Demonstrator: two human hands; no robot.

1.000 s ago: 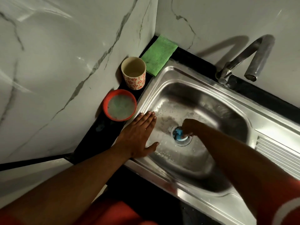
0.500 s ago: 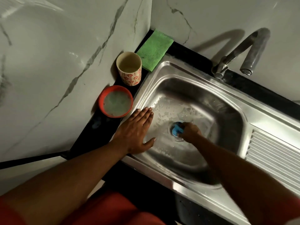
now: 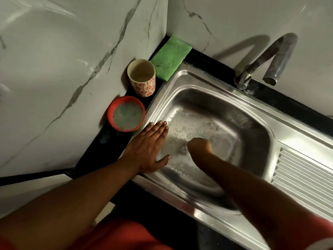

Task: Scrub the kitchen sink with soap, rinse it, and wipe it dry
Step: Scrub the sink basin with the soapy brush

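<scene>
The steel sink (image 3: pixel 292 136) has soap suds (image 3: pixel 182 123) and water drops across the basin floor. My right hand (image 3: pixel 199 147) is down in the basin over the drain, fingers curled under. The blue scrubber it held a moment ago is hidden beneath it. My left hand (image 3: pixel 149 147) lies flat with straight fingers on the sink's left rim, thumb spread toward the basin. The tap (image 3: pixel 270 60) stands at the back right, with no water running from it.
A red bowl (image 3: pixel 109 114) of soapy water and a patterned cup (image 3: pixel 144 87) stand on the black counter left of the sink. A green cloth (image 3: pixel 171 56) lies in the back corner. The ribbed drainboard (image 3: pixel 306 177) extends right. Marble walls close the left and back.
My right hand has slid a little left across the basin floor, and the blue scrubber went out of sight under it. My left hand stayed on the rim.
</scene>
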